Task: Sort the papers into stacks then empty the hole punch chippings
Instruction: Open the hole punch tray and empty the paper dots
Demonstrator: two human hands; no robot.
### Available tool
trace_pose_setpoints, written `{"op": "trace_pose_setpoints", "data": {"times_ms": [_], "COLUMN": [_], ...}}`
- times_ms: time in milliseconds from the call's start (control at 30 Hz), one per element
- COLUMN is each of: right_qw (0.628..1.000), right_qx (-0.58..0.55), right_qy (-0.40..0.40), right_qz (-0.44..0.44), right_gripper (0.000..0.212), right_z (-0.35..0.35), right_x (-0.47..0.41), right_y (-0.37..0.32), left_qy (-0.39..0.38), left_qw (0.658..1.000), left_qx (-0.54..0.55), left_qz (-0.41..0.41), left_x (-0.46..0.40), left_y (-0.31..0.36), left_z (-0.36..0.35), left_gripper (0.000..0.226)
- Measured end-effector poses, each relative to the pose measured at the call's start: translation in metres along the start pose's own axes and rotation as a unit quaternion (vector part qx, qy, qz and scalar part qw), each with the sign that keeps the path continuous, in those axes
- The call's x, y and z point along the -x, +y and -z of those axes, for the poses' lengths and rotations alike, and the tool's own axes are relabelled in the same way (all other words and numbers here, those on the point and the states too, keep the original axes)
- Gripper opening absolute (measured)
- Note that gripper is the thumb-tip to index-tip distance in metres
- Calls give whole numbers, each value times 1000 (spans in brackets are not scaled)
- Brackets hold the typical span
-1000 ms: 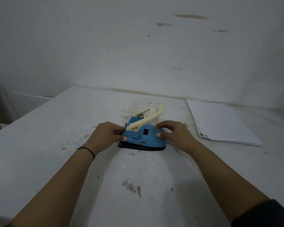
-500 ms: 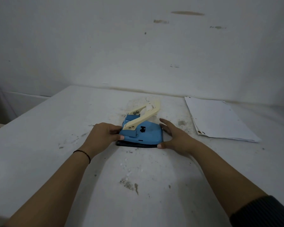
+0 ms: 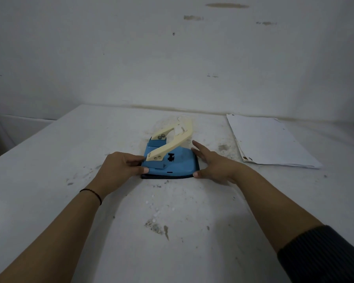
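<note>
A blue hole punch (image 3: 176, 164) with a cream handle and a dark base sits upright on the white table (image 3: 49, 160). My left hand (image 3: 123, 168) grips its left side, fingers curled round the edge and thumb on the front corner. My right hand (image 3: 215, 164) lies flat against its right side with straight fingers, thumb tip at the front right corner. A stack of white papers (image 3: 270, 141) lies at the right, near the wall. Small white chippings (image 3: 153, 207) are scattered on the table in front of the punch.
The table's back edge meets a stained white wall (image 3: 172, 58). Dirt smears (image 3: 157, 227) mark the tabletop nearer me. The table's left edge (image 3: 35, 131) drops off beside a lower ledge.
My right hand has come off the top of the punch and flattened against its right side. The left hand keeps its grip. The punch stays on the table.
</note>
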State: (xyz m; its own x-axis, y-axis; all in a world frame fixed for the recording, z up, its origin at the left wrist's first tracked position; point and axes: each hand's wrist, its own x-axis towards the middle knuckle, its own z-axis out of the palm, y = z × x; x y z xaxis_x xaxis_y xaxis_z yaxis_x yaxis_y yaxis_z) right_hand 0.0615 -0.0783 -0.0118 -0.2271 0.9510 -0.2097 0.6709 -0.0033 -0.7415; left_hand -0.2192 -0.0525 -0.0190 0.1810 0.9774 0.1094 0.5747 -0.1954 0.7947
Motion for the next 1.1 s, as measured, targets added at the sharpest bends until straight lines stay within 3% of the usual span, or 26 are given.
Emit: {"op": "trace_pose_setpoints", "data": {"times_ms": [333,567,733,933,1100], "right_qw": [1000,997,998,996,994], "right_qx": [-16,-43,-10,71,96], "right_qy": [24,61,56,52,51], "right_qz": [1,5,22,21,13], "right_gripper": [97,97,88,89,90], "right_z": [-2,-1,0,4,7], "right_x": [-1,-2,-5,-8,-9], "right_y": [6,11,11,9,8], "left_qy": [-22,-44,-110,-124,-104], "left_qw": [999,991,966,923,943], "left_qx": [-30,-121,-225,-360,-313], "left_qz": [-7,-33,-60,-60,-40], "left_x": [-1,-2,-7,-10,-11], "left_y": [3,9,16,29,28], "left_z": [1,4,8,6,2], "left_gripper": [44,44,42,50,51]}}
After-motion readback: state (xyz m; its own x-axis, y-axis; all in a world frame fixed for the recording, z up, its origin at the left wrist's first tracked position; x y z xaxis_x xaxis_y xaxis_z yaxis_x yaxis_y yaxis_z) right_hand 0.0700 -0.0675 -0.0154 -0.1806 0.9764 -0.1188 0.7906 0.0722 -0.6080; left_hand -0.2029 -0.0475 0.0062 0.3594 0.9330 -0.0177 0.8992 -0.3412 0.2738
